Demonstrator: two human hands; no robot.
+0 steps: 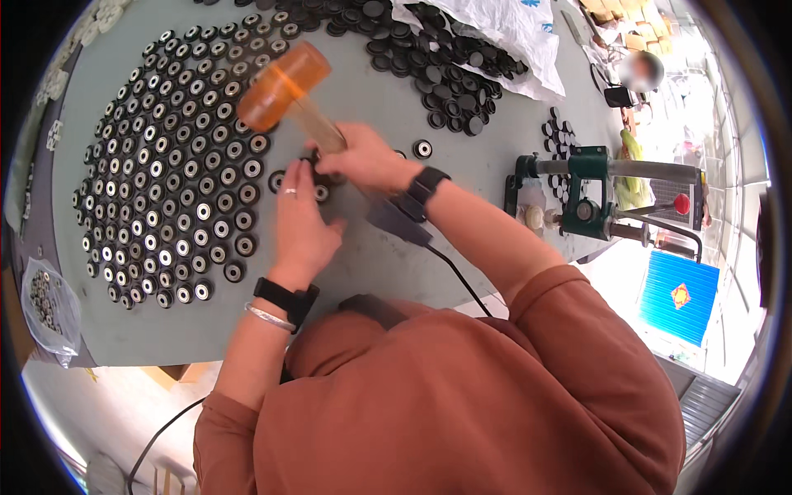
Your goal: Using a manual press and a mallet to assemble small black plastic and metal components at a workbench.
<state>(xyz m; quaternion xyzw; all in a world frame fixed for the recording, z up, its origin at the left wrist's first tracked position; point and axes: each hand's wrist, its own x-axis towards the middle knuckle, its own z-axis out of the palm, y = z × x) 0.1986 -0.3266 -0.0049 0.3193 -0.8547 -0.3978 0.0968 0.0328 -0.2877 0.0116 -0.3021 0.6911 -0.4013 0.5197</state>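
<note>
My right hand [371, 157] is wrapped round the wooden handle of a mallet [285, 87]. Its amber-orange head hangs in the air, slightly blurred, over the near edge of a field of black rollers [190, 165] with silver bearing centres. Beside it, my left hand [307, 219] reaches out over the table, fingers stretched and thumb apart. Its fingertips lie at a dark round piece partly hidden between the two hands; whether they press on it I cannot tell. Single rollers sit close by, one roller [321, 193] right of the left fingers and another roller [422, 148] past my right wrist.
A heap of black caps [450, 82] spills from a white plastic bag [528, 41] at the far side. A green hand press [590, 190] stands at the right, with more caps behind it. A clear bag of small parts [49, 305] hangs at the left edge of the grey table [396, 264].
</note>
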